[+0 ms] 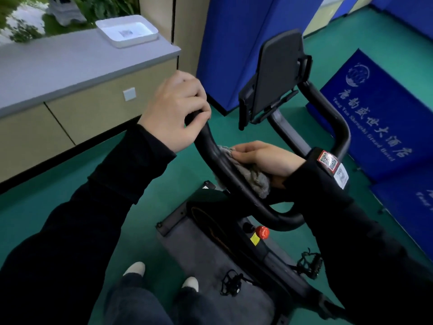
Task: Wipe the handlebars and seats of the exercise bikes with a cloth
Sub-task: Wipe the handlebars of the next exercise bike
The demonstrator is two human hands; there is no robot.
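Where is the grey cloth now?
Head view, centre: the grey cloth is held by the right hand against the black handlebar, below the left hand.

A white tray (127, 34) sits on the grey worktop (70, 62), with a white wall plate (129, 94) on the cabinet front below. Blue lettered mats (375, 109) lie on the floor well to its right.

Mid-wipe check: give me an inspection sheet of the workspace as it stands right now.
Surface: green floor; grey mat under the bike.
Job's things: black handlebar; grey cloth against its left arm; seat out of view.
Clutter: white tray on the counter.
Grips: left grip curled round the handlebar's left end; right grip holds the cloth on the bar.
Cables: nothing seen.
Surroundings: blue mats to the right; tablet holder, red knob and pedals on the bike.
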